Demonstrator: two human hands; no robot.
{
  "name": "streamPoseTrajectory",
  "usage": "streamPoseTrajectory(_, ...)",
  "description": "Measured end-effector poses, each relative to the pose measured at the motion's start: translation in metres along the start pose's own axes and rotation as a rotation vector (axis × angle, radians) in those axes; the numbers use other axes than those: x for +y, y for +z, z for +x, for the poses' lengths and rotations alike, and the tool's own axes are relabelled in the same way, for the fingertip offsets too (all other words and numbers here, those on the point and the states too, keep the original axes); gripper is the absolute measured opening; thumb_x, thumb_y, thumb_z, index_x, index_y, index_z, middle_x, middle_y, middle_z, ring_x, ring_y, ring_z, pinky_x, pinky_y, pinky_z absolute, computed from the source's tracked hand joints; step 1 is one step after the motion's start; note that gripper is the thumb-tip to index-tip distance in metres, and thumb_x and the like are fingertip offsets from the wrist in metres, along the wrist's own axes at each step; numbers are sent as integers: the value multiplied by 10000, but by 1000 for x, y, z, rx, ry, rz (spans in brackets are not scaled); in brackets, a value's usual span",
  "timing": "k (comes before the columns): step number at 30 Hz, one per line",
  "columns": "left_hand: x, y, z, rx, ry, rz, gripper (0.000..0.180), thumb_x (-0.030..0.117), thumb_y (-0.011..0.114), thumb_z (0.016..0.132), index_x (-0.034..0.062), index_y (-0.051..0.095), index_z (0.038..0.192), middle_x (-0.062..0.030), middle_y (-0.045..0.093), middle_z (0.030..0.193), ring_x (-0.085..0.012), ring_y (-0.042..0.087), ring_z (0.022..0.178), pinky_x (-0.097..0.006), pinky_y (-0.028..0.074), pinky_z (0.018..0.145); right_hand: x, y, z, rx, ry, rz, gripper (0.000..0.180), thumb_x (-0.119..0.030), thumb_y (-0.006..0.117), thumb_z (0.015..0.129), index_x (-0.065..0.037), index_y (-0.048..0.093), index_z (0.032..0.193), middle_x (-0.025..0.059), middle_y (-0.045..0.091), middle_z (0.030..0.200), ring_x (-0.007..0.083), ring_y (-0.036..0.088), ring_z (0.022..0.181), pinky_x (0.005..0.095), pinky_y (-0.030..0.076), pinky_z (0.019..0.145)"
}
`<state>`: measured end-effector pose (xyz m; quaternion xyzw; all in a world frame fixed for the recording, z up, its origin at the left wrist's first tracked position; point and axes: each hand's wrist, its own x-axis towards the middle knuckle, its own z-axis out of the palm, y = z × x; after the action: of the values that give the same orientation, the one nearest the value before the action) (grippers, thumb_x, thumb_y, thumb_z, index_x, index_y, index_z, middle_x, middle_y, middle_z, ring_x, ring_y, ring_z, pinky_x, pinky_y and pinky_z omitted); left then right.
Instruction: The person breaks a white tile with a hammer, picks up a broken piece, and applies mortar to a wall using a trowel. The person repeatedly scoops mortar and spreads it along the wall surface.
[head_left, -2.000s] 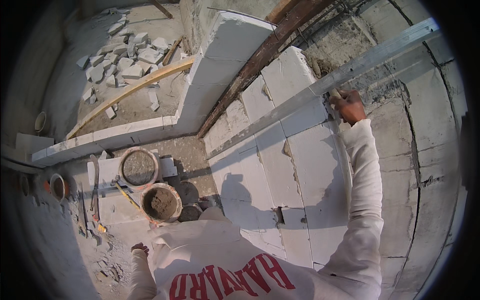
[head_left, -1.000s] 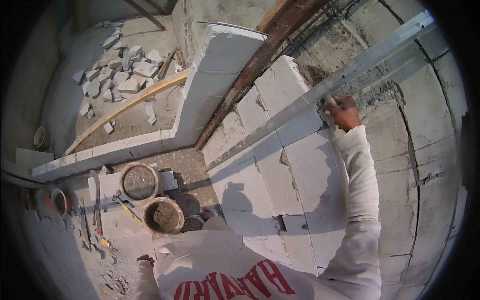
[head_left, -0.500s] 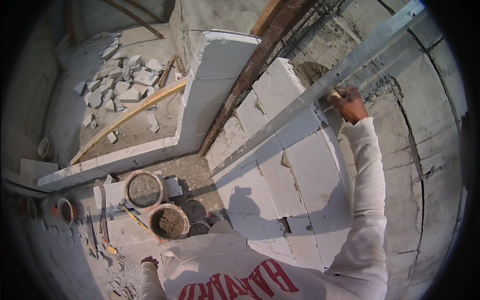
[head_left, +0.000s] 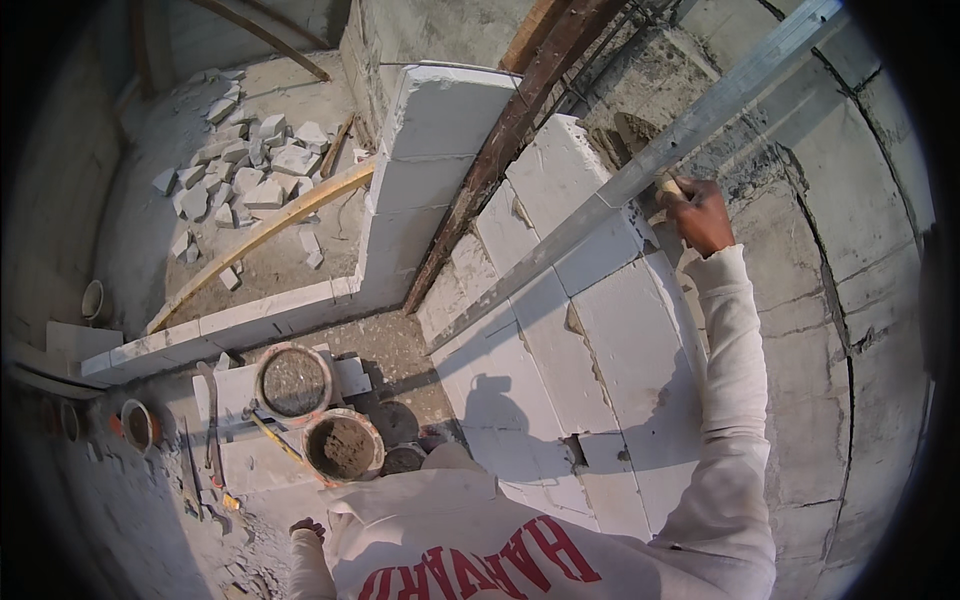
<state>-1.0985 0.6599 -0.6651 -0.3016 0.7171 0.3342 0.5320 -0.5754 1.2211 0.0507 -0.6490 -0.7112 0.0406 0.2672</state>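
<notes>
My right hand [head_left: 703,217] is closed round the pale handle of a trowel [head_left: 635,131] at the upper right. The trowel's blade shows on the far side of a long metal bar [head_left: 650,165], by the mortar at the wall top. That bar slants across a wall of white blocks [head_left: 630,310], and my right hand is just to its right. Beside my body at the lower left, my left hand [head_left: 308,527] hangs with its fingers curled. Nothing shows in it.
A mortar bucket [head_left: 375,425] and another full bucket [head_left: 320,366] stand below, with a hammer [head_left: 272,434] beside them. A low block wall [head_left: 260,312] runs behind. Broken blocks [head_left: 265,193] lie piled beyond it. A dark brown post [head_left: 475,190] leans between the walls.
The trowel's blade now shows more plainly beyond the bar, where it was hard to make out before. My right hand has shifted slightly; my left hand still hangs low.
</notes>
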Motion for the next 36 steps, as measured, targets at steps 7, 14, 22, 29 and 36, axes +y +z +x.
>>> streamPoseTrajectory(7, 8, -10, -1, -58, 42, 115, 214, 181, 632, 875, 76, 658, 1060, -225, 681, 1009, -410, 657, 720, -527, 440, 588, -4, -19, 9, -301, 140, 83, 260, -170, 722, 842, 46, 723, 986, 42, 622, 666, 101, 497, 445, 278, 363, 393)
streamPoseTrajectory(14, 13, -3, -8, -25, 28, 73, 263, 175, 632, 913, 90, 639, 1162, -219, 703, 1018, -402, 678, 715, -521, 453, 557, -1, -25, 17, -279, 186, 104, 208, -165, 740, 850, 33, 721, 909, 46, 606, 640, 99, 474, 441, 283, 339, 397)
streamPoseTrajectory(22, -2, -5, -18, 77, 51, 124, 234, 186, 627, 930, 99, 644, 1145, -207, 708, 987, -389, 682, 702, -520, 455, 561, 30, -16, 52, -286, 139, 75, 249, -251, 714, 879, -5, 734, 909, 39, 630, 662, 121, 503, 444, 286, 385, 397)
streamPoseTrajectory(29, 5, -5, -25, 112, 87, 160, 209, 196, 624, 944, 107, 649, 1131, -196, 712, 960, -378, 685, 691, -519, 457, 565, 35, -29, 80, -442, 155, 105, 242, -299, 681, 892, -65, 718, 843, 27, 578, 611, 123, 493, 440, 281, 400, 425)
streamPoseTrajectory(36, 4, -9, -26, 88, 42, 191, 224, 193, 620, 947, 109, 652, 1152, -192, 719, 969, -387, 693, 712, -530, 463, 589, 13, -18, 75, -295, 205, -79, 331, -381, 650, 916, -66, 687, 820, 30, 562, 602, 128, 496, 450, 292, 412, 442)
